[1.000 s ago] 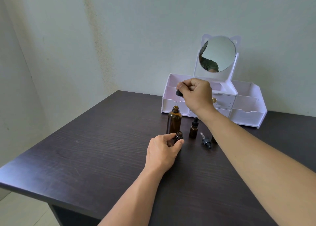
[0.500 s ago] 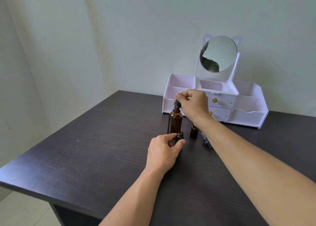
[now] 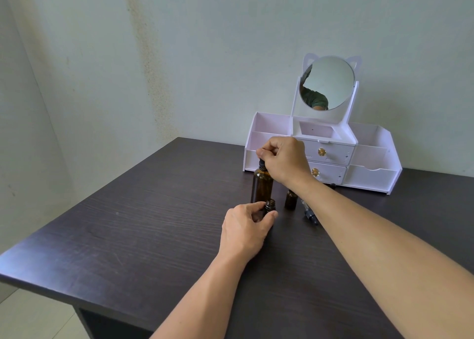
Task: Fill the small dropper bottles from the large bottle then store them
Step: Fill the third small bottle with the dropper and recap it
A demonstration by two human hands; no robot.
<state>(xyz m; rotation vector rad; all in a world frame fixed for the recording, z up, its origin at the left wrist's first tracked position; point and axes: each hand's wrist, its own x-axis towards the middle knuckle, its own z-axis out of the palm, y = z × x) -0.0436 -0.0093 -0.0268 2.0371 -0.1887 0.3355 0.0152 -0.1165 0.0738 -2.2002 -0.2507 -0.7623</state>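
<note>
Head view: dark wood-grain table (image 3: pixel 143 238) fills the lower frame, pale wall behind. White organizer (image 3: pixel 372 159) sits at the table's far edge against the wall, open compartments either side, two small drawers with gold knobs in the middle, round mirror (image 3: pixel 331 82) with cat ears standing on top. Large amber bottle (image 3: pixel 261 186) stands upright in front of the organizer's left end. Right hand (image 3: pixel 284 160) is over its neck, fingers curled, pinching the black dropper cap (image 3: pixel 261 162) that sits right at the bottle mouth; can't tell if the cap is seated or just above it. Left hand (image 3: pixel 246 229) is nearer the camera, thumb and fingers wrapped round a small open dropper bottle (image 3: pixel 270 206) standing on the table just in front of the large bottle, uncapped threaded neck sticking up above the fingers. Second small amber bottle (image 3: pixel 290 199) stands just right of that, its top hidden behind the right wrist. A loose dropper (image 3: pixel 309 213) lies flat on the table beside it, partly hidden under the right forearm. All bottles are on the table, none in the organizer.
</note>
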